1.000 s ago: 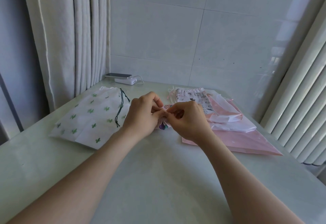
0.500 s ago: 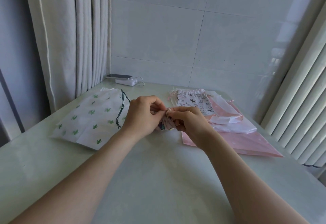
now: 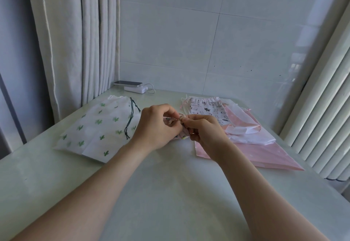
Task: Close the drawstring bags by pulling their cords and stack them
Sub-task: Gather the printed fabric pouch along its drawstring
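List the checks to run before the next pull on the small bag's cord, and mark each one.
1. Both hands on the small bag: ok. The left hand and right hand pinch its bunched top.
2. Cord itself gripped: cannot tell. The fingers hide it.
3. Mouth drawn fully shut: cannot tell. It is hidden between the hands.
4. Stack base ready: ok. The cactus bag lies flat on the table, with no bag on it.
5. All bags in one stack: not ok. The cat-print bag and pink bag lie apart on the right.
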The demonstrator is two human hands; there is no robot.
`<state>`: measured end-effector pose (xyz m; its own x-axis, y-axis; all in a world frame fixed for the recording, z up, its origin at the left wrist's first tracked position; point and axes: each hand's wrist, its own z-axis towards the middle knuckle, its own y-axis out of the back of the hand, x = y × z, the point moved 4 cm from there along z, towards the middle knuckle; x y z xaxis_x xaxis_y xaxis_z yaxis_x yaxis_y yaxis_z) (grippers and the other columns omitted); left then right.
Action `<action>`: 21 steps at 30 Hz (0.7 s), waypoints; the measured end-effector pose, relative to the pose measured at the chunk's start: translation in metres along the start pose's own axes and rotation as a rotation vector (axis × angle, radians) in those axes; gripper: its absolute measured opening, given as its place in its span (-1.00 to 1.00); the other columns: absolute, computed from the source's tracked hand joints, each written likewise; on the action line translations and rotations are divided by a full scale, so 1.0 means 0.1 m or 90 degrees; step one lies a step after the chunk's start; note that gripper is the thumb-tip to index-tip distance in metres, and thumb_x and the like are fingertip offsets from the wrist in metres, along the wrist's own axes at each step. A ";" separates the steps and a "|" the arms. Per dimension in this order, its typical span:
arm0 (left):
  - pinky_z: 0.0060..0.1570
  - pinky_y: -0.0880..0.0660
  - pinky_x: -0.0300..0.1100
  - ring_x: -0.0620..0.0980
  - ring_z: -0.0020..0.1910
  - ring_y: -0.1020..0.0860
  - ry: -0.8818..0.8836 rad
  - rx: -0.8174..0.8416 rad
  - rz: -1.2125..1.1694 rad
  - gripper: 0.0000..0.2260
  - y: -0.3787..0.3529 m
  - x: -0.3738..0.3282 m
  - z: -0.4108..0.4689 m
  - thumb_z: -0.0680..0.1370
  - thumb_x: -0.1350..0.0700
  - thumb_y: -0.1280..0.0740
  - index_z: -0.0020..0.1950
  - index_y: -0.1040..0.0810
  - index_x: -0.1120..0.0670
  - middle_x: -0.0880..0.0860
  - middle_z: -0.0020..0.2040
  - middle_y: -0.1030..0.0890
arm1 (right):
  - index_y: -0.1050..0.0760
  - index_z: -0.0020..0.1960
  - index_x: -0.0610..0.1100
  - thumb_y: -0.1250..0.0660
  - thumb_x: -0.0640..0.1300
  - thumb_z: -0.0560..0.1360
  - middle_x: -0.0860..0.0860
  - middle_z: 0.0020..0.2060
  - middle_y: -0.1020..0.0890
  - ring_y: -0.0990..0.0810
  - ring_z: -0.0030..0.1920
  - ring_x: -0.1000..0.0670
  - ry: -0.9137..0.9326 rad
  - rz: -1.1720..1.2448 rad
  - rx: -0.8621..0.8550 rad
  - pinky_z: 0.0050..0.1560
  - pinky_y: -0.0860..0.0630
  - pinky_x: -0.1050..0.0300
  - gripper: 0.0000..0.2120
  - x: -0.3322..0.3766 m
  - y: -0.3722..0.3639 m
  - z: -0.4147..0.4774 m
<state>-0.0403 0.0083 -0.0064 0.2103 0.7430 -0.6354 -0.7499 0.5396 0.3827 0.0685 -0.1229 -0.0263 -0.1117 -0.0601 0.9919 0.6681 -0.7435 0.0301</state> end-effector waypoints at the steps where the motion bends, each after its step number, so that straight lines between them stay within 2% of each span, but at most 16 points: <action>1: -0.05 -0.67 -0.16 -0.20 -0.13 -0.69 -0.009 0.003 -0.002 -0.92 -0.01 0.00 0.00 0.41 0.16 -0.56 -0.12 -0.72 0.05 -0.09 -0.16 -0.73 | -0.64 -0.12 -0.35 -0.38 -0.28 0.56 -0.18 -0.27 -0.50 -0.34 -0.14 -0.16 0.000 0.003 0.000 -0.25 -0.21 0.09 -0.85 0.00 0.00 0.00; 3: -0.05 -0.68 -0.10 -0.15 -0.11 -0.70 -0.029 0.006 0.001 -0.92 -0.03 0.02 0.00 0.43 0.16 -0.57 -0.12 -0.73 0.04 -0.09 -0.13 -0.73 | -0.67 -0.13 -0.27 -0.40 -0.25 0.54 -0.18 -0.26 -0.51 -0.36 -0.14 -0.16 0.000 0.002 -0.004 -0.25 -0.24 0.09 -0.88 -0.01 0.01 0.00; 5: -0.08 -0.66 -0.07 -0.11 -0.13 -0.70 -0.036 0.012 0.009 -0.92 -0.04 0.04 0.01 0.45 0.16 -0.58 -0.12 -0.73 0.03 -0.08 -0.11 -0.72 | -0.69 -0.12 -0.27 -0.45 -0.18 0.48 -0.18 -0.24 -0.52 -0.40 -0.14 -0.15 0.000 0.004 -0.017 -0.21 -0.28 0.07 -0.86 -0.02 0.02 0.01; 8: -0.08 -0.62 -0.11 -0.08 -0.17 -0.67 -0.041 0.022 0.036 -0.91 -0.05 0.07 0.02 0.48 0.14 -0.58 -0.12 -0.71 -0.01 -0.10 -0.10 -0.71 | -0.72 -0.09 -0.25 -0.48 -0.09 0.42 -0.16 -0.24 -0.55 -0.43 -0.15 -0.14 0.008 -0.002 -0.020 -0.13 -0.33 -0.02 -0.79 -0.02 0.02 0.01; 10: -0.04 -0.56 -0.12 -0.07 -0.10 -0.64 -0.054 0.041 0.058 -0.92 -0.07 0.07 0.02 0.50 0.13 -0.54 -0.12 -0.67 -0.02 -0.10 -0.07 -0.68 | -0.71 -0.10 -0.25 -0.47 -0.10 0.44 -0.19 -0.24 -0.57 -0.46 -0.15 -0.15 0.022 -0.005 -0.011 -0.05 -0.35 -0.09 -0.80 0.00 0.01 0.00; 14: 0.10 -0.32 -0.06 -0.03 0.09 -0.47 -0.035 0.097 0.173 -0.92 -0.16 0.13 0.00 0.55 -0.01 -0.38 -0.11 -0.54 -0.06 -0.10 0.03 -0.50 | -0.62 -0.07 -0.44 -0.38 -0.31 0.57 -0.23 -0.28 -0.55 -0.50 -0.21 -0.16 0.063 -0.004 0.013 -0.05 -0.49 -0.04 -0.83 0.02 -0.01 -0.03; 16: 0.08 -0.24 -0.07 -0.01 0.09 -0.42 -0.016 0.115 0.237 -0.77 -0.17 0.16 -0.01 0.52 -0.17 -0.22 -0.11 -0.51 -0.04 -0.09 0.04 -0.45 | -0.64 -0.07 -0.43 -0.37 -0.34 0.58 -0.22 -0.32 -0.54 -0.50 -0.25 -0.14 0.080 -0.018 0.017 -0.13 -0.50 0.05 -0.85 0.04 -0.04 -0.06; 18: 0.05 -0.24 -0.05 0.02 0.04 -0.40 -0.014 0.124 0.276 -0.65 -0.17 0.14 -0.01 0.44 -0.24 -0.03 -0.12 -0.45 -0.03 -0.08 0.00 -0.43 | -0.66 -0.08 -0.39 -0.37 -0.34 0.59 -0.22 -0.34 -0.55 -0.48 -0.26 -0.12 0.090 -0.028 0.018 -0.19 -0.49 0.12 -0.86 0.04 -0.08 -0.07; 21: 0.00 -0.24 -0.02 0.06 -0.04 -0.41 -0.039 0.101 0.317 -0.71 -0.14 0.13 -0.03 0.47 -0.20 -0.01 -0.11 -0.37 -0.04 -0.08 -0.07 -0.42 | -0.69 -0.12 -0.30 -0.39 -0.31 0.58 -0.21 -0.33 -0.59 -0.51 -0.27 -0.09 0.095 -0.033 0.011 -0.13 -0.52 0.05 -0.85 0.02 -0.11 -0.06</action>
<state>-0.0287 0.0093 -0.0222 -0.1073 0.9438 -0.3125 -0.6648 0.1656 0.7284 0.0567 -0.1183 -0.0256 -0.2529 -0.1212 0.9599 0.6710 -0.7367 0.0838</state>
